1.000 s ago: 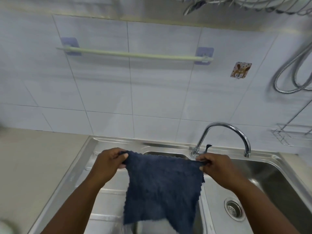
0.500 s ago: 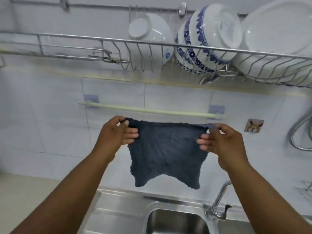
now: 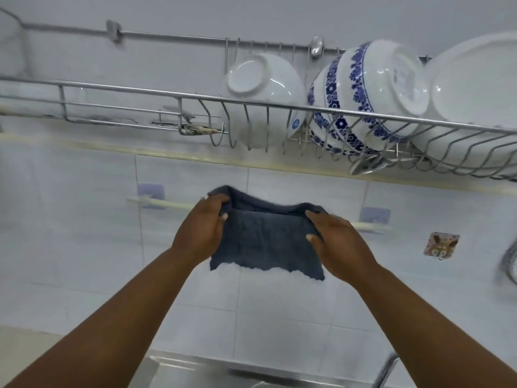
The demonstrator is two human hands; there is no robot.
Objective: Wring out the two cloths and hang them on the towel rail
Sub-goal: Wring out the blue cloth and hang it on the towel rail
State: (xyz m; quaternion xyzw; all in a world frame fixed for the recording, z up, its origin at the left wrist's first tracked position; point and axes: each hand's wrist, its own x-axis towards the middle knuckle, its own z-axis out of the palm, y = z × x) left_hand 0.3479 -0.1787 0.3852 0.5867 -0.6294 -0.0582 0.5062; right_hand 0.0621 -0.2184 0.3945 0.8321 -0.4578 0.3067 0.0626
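Observation:
A dark blue cloth (image 3: 265, 239) is draped over the middle of the pale towel rail (image 3: 167, 204) on the tiled wall, its front flap hanging down with a wavy lower edge. My left hand (image 3: 202, 228) grips the cloth's upper left corner. My right hand (image 3: 335, 242) pinches its upper right edge. The cloth hides the rail's middle; the rail's right end (image 3: 369, 226) shows past my right hand. No second cloth is in view.
A wire dish rack (image 3: 195, 99) holding a white bowl (image 3: 260, 91), blue-patterned bowls (image 3: 361, 99) and a large white plate (image 3: 475, 102) hangs just above the rail. The steel sink's back edge (image 3: 195, 368) and tap (image 3: 389, 368) lie below. A shower hose (image 3: 509, 264) hangs at right.
Both hands lifted the cloth from over the sink up to the rail and folded its top edge over the bar. The camera tilted upward, bringing the dish rack into view.

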